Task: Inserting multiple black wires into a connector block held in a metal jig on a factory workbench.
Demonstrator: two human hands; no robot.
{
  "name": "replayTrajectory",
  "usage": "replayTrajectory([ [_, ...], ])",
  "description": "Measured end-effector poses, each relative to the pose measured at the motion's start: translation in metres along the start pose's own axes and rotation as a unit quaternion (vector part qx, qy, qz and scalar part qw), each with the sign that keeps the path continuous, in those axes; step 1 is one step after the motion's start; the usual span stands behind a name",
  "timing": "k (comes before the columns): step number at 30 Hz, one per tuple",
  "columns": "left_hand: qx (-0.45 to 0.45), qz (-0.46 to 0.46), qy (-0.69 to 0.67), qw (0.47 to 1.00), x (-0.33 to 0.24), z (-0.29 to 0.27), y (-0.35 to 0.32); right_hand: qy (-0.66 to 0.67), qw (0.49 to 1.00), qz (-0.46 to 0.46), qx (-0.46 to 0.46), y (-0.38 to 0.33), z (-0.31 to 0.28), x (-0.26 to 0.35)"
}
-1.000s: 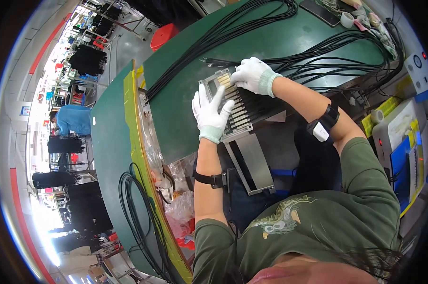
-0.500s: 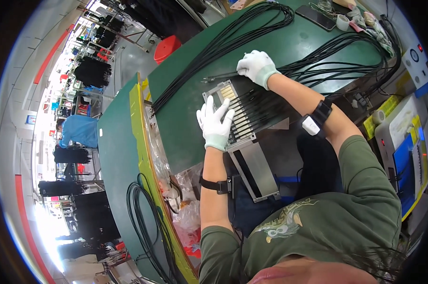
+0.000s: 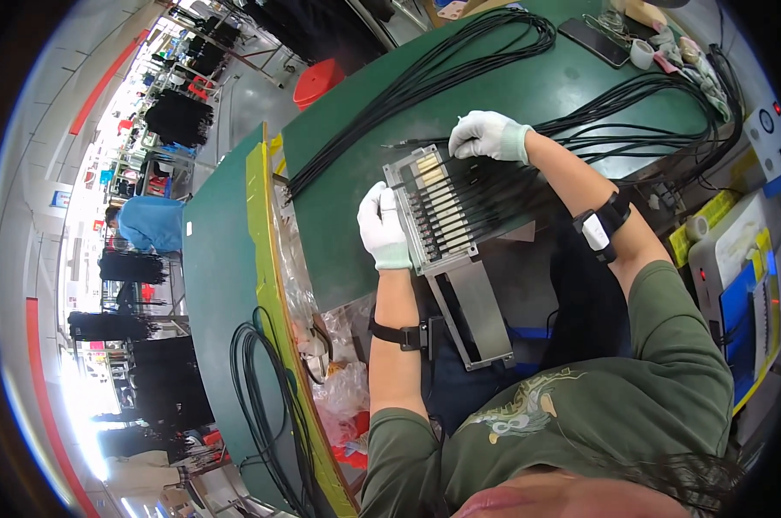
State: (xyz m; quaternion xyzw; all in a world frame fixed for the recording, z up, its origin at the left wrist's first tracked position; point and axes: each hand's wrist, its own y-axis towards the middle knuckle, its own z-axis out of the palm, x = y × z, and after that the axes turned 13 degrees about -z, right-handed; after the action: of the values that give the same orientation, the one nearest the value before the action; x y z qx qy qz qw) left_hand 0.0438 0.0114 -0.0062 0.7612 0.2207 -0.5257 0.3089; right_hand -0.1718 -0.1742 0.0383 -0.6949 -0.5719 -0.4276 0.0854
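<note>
In front of me lies a metal fixture point(image 3: 415, 226) with a row of pale slots, with several black cables point(image 3: 485, 194) set side by side in it and running off to the right. My left hand point(image 3: 382, 229), in a white glove, has its fingers curled against the fixture's left edge. Beyond the fixture's upper right corner, my gloved right hand point(image 3: 490, 138) is closed in a pinch on a black cable, whose gripped part is mostly hidden by the fingers. Cable ends point(image 3: 401, 144) lie just past the fixture's far edge.
Long bundles of black cable point(image 3: 408, 78) stretch over the green table point(image 3: 330, 250). A phone point(image 3: 594, 41) and a tape roll point(image 3: 642, 54) lie at the far right. Coiled cable point(image 3: 257, 380) rests at left; a red stool point(image 3: 318, 82) stands beyond the table.
My left hand has drawn back from over the slots to the fixture's left edge, its fingers curling in. My right hand has shifted slightly right and nearer to me.
</note>
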Motion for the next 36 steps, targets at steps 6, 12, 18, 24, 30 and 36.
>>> replayTrajectory([
  [6,-0.004,0.103,0.038,0.994,-0.008,-0.001,-0.004,-0.189,0.981,-0.051,-0.009,-0.003,0.007,0.003],
  [12,0.069,0.18,0.05,0.98,-0.026,0.001,-0.011,-0.144,0.974,-0.169,-0.043,0.014,0.049,0.061],
  [18,0.08,0.037,-0.157,0.984,-0.018,-0.005,-0.008,-0.179,0.975,-0.13,-0.02,0.013,0.027,0.035],
  [24,0.024,0.064,-0.078,0.995,-0.001,-0.015,0.0,-0.101,0.989,-0.049,-0.096,-0.003,0.025,0.024],
  [30,-0.019,0.049,0.074,0.996,-0.003,-0.005,0.0,-0.212,0.976,-0.05,-0.025,0.001,0.031,0.03],
  [36,0.02,-0.006,0.101,0.995,-0.001,-0.011,0.005,-0.332,0.943,-0.031,0.014,0.001,0.025,0.033],
])
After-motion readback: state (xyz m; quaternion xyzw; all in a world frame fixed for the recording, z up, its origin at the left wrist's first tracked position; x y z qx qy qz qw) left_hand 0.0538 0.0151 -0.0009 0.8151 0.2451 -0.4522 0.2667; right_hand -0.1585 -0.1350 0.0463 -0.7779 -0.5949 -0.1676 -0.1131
